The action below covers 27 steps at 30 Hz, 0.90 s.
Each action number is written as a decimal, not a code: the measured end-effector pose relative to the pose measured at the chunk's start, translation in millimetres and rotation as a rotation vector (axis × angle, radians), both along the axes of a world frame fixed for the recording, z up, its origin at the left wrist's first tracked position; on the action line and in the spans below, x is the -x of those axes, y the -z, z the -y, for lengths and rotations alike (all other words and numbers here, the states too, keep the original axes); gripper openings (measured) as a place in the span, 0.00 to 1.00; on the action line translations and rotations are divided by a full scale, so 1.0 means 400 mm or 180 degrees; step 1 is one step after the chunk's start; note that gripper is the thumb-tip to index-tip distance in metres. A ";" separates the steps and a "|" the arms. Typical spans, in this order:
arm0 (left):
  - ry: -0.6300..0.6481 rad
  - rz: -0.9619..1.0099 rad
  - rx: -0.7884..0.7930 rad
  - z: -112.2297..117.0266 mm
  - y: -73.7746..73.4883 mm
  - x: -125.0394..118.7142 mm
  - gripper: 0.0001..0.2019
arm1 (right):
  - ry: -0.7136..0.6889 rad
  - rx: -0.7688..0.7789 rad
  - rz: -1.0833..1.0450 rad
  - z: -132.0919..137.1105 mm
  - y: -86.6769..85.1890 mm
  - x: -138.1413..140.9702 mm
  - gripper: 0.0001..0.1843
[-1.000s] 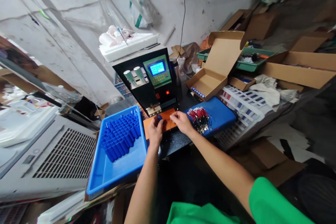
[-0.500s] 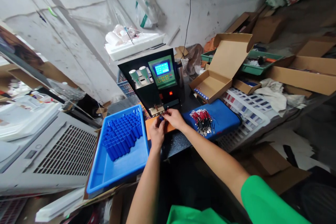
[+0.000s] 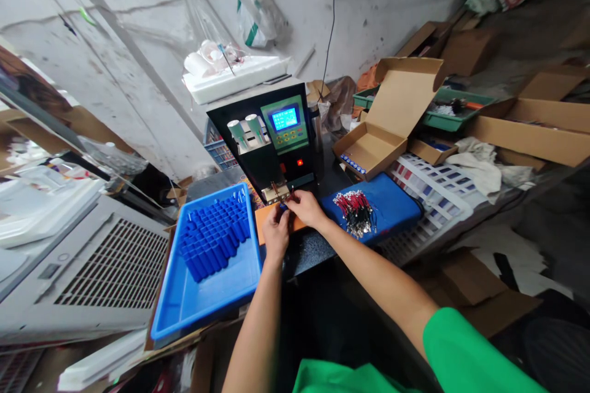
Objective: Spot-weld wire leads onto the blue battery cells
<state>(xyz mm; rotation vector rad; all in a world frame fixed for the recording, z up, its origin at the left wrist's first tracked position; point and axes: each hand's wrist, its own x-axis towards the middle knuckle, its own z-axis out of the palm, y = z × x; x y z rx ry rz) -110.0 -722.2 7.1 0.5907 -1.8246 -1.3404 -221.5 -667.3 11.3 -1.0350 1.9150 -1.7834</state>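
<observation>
A small blue piece (image 3: 283, 207) sits pinched between the thumb and fingers of a worker's left hand (image 3: 276, 236), just in front of the metal head (image 3: 271, 194) of a black machine (image 3: 258, 167) on a dark, speckled worktop (image 3: 306, 255). The hand covers most of the piece, so its full shape and its ends cannot be made out; only a dark blue sliver shows above the orange board (image 3: 265, 229). The fingers of the right hand (image 3: 308, 209) are drawn narrow beside it, but whether they grip anything is too small to tell. A green sleeve (image 3: 461, 350) is cut off by the lower edge, and the lettering on the lit screen (image 3: 284, 119) is unreadable. At left, blue cylinders (image 3: 214, 233) crowd side by side in a blue tray (image 3: 209, 304); at right, red and black wires (image 3: 354, 209) lie bunched on a blue pad (image 3: 397, 202).
</observation>
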 end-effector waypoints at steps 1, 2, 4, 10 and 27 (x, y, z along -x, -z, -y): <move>0.0010 -0.0007 0.0012 0.000 0.000 0.000 0.17 | -0.0004 0.0009 -0.0018 -0.001 0.000 0.000 0.06; 0.0026 -0.0003 0.0024 0.000 0.000 0.000 0.17 | -0.0006 0.0013 -0.0030 -0.001 0.000 0.000 0.06; 0.0048 0.0030 0.0040 0.000 0.000 -0.001 0.17 | -0.0003 0.0010 -0.0032 -0.002 -0.001 0.000 0.06; 0.0023 0.0073 0.0070 0.003 0.004 -0.003 0.18 | 0.0001 0.0013 -0.0030 -0.003 0.000 0.000 0.06; -0.0006 0.0144 0.0132 0.002 0.011 0.001 0.18 | -0.0214 0.0343 0.0230 -0.033 0.031 0.011 0.09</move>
